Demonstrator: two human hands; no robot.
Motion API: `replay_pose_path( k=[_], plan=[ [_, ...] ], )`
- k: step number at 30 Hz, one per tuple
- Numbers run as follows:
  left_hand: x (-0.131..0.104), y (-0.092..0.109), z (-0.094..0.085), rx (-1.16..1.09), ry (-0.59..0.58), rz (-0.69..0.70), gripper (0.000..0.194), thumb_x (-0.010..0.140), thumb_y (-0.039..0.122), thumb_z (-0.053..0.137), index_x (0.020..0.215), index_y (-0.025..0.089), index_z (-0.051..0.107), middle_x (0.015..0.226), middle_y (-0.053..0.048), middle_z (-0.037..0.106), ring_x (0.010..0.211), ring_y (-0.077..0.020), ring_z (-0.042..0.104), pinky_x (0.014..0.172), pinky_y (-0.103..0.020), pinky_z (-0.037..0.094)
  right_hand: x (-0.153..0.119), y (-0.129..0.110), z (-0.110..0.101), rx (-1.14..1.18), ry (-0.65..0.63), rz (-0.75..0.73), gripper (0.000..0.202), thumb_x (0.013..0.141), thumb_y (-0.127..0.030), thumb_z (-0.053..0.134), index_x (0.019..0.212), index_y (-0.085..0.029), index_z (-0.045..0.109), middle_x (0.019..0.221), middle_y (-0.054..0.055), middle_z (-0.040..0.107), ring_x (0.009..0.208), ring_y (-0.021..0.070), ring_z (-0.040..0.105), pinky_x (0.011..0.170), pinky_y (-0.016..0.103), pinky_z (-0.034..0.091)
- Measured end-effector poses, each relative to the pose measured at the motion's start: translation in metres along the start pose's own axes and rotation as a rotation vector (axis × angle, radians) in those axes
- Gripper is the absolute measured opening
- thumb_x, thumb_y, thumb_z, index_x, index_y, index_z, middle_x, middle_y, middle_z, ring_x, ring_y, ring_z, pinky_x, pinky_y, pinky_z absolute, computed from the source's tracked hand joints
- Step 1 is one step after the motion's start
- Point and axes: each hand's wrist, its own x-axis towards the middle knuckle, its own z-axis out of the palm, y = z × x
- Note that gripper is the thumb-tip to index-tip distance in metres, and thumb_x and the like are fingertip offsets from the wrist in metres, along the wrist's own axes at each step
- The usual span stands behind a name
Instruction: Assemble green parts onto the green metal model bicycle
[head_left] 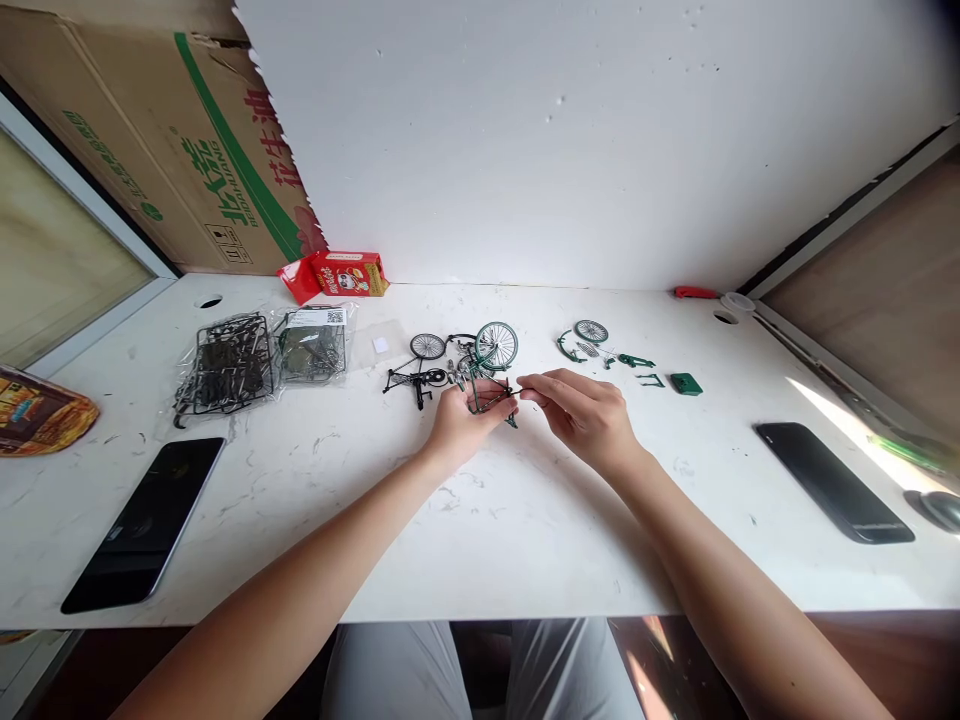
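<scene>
My left hand [466, 425] pinches the frame [475, 396], likely steadying it while my right hand [586, 415] pinches a thin part [515, 392] there.

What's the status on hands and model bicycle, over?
Left hand holding green bicycle frame. Right hand at its edge. Black bicycle frame close by, left.
</scene>
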Motion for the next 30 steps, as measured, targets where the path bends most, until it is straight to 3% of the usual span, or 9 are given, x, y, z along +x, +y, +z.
replay_pose_path(
  k=[6, 10, 13, 21, 30],
  plan=[
    [0.002, -0.002, -0.001, 0.045, 0.060, 0.035, 0.035, 0.075, 0.028, 0.093, 0.103, 0.013, 0.078, 0.102, -0.013, 0.082, 0.094, -0.0236, 0.077, 0.086, -0.038, 0.062, -0.001, -0.001, 0.000, -0.027, 0.088, 0.023, 0.005, 0.101, -0.022, 0.074, 0.096, -0.024, 0.074, 0.078, 0.000, 0.077, 0.054, 0.0105, 0.062, 0.048, 0.027, 0.044],
    [0.001, -0.008, -0.003, 0.137, 0.052, 0.081, 0.031, 0.079, 0.029, 0.090, 0.104, 0.016, 0.079, 0.107, -0.013, 0.082, 0.100, -0.0248, 0.077, 0.089, -0.038, 0.061, 0.000, 0.000, 0.002, -0.116, 0.101, 0.046, 0.028, 0.102, -0.030, 0.073, 0.077, -0.022, 0.065, 0.061, -0.002, 0.064, 0.048, 0.0094, 0.051, 0.046, 0.028, 0.035],
    [0.000, -0.009, -0.002, 0.210, 0.071, 0.133, 0.029, 0.082, 0.031, 0.088, 0.105, 0.017, 0.079, 0.106, -0.012, 0.082, 0.101, -0.0256, 0.077, 0.091, -0.038, 0.061, 0.001, 0.002, 0.002, -0.187, 0.041, 0.046, 0.041, 0.104, -0.032, 0.069, 0.068, -0.022, 0.052, 0.056, -0.003, 0.054, 0.048, 0.0092, 0.043, 0.047, 0.029, 0.029],
    [-0.003, 0.000, -0.001, 0.334, 0.166, 0.248, 0.029, 0.083, 0.029, 0.085, 0.108, 0.017, 0.078, 0.105, -0.013, 0.082, 0.091, -0.0242, 0.078, 0.085, -0.037, 0.062, 0.002, 0.001, 0.004, -0.265, -0.218, 0.140, 0.039, 0.113, -0.032, 0.044, 0.077, -0.021, 0.051, 0.062, -0.001, 0.053, 0.053, 0.0124, 0.041, 0.050, 0.030, 0.024],
    [0.000, 0.000, -0.003, 0.358, 0.202, 0.273, 0.023, 0.084, 0.028, 0.084, 0.102, 0.016, 0.079, 0.101, -0.013, 0.083, 0.091, -0.0250, 0.079, 0.084, -0.036, 0.063, 0.001, -0.002, 0.006, -0.185, -0.312, 0.182, 0.028, 0.112, -0.030, 0.043, 0.089, -0.020, 0.056, 0.072, 0.002, 0.061, 0.061, 0.0145, 0.051, 0.054, 0.029, 0.028]
  ],
)
